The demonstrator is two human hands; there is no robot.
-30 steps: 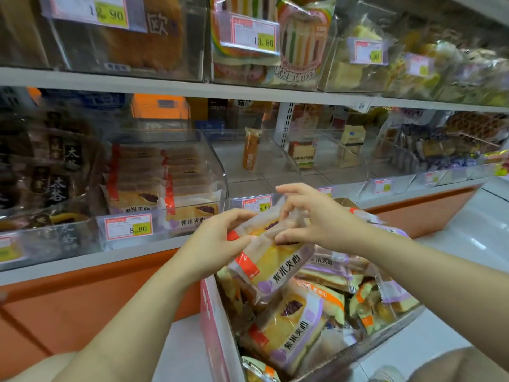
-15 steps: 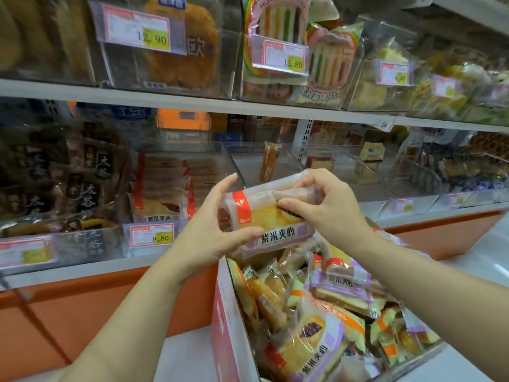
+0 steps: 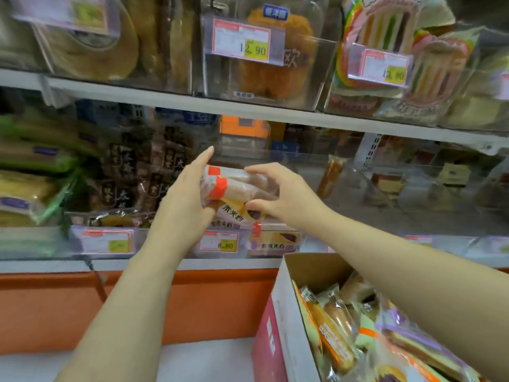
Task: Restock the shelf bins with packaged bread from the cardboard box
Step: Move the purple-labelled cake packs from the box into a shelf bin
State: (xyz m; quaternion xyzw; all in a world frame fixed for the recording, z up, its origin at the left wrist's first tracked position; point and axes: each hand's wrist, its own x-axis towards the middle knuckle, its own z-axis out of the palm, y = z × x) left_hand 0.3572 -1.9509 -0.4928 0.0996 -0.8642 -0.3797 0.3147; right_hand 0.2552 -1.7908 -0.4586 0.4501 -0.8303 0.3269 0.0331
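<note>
Both hands hold one packaged bread (image 3: 239, 186) near the centre of the view, above the clear shelf bin (image 3: 300, 238) and below the white upper shelf edge (image 3: 248, 108); open air shows between that edge and the bin's top at 12 o'clock. The left hand (image 3: 184, 205) cups the package's left end, fingers pointing to 12 o'clock and thumb tucked at its lower edge. The right hand (image 3: 286, 199) pinches the right end, fingers over the top and thumb beneath. At 3 o'clock a neighbouring bin holds one upright package (image 3: 329, 175), with much of its floor showing. At 9 o'clock dark packages (image 3: 129, 172) crowd close to the left hand. The cardboard box (image 3: 292, 312) sits at 5 o'clock, cut off by the lower and right borders, with more wrapped loaves (image 3: 336, 334) inside, partly hidden under the right forearm. The left forearm covers part of the bin's front, and the frame is motion-blurred, so small print is lost. The held package carries a red band and the characters 紫米夹心. The bin's price tag (image 3: 219, 242) reads 8.80, and an upper tag (image 3: 242, 41) reads 12.90. A second upper tag (image 3: 381, 64) at 1 o'clock is too smeared to read.
</note>
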